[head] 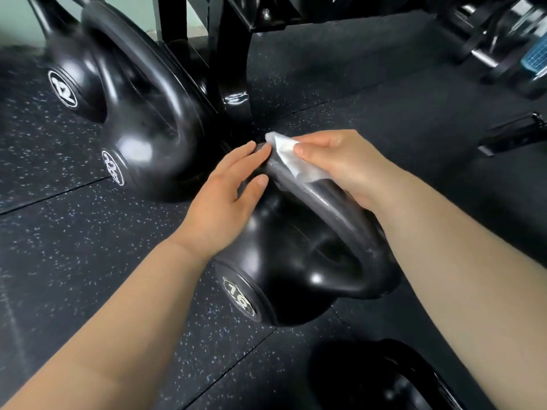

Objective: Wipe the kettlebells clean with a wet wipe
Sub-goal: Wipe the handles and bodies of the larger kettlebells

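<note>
While the wet wipe drapes the handle of the 16 kettlebell, pinched under our right hand, we log: handle-wiping step. Left hand, fingers straight, steadies the handle. Next, we judge: sliding the wipe along. Beyond our left fingertips: 22 kettlebell.

The 16 kettlebell has a smooth black coating, glossy enough to throw bright highlights, though its handle looks duller and greyish. The wet wipe is thin white fabric, crumpled and faintly translucent where it lies on the handle. The 22 kettlebell and 12 kettlebell share the same shiny black finish. The floor is matt black rubber, grainy with pale flecks. The rack post is glossy black-painted metal.
</note>
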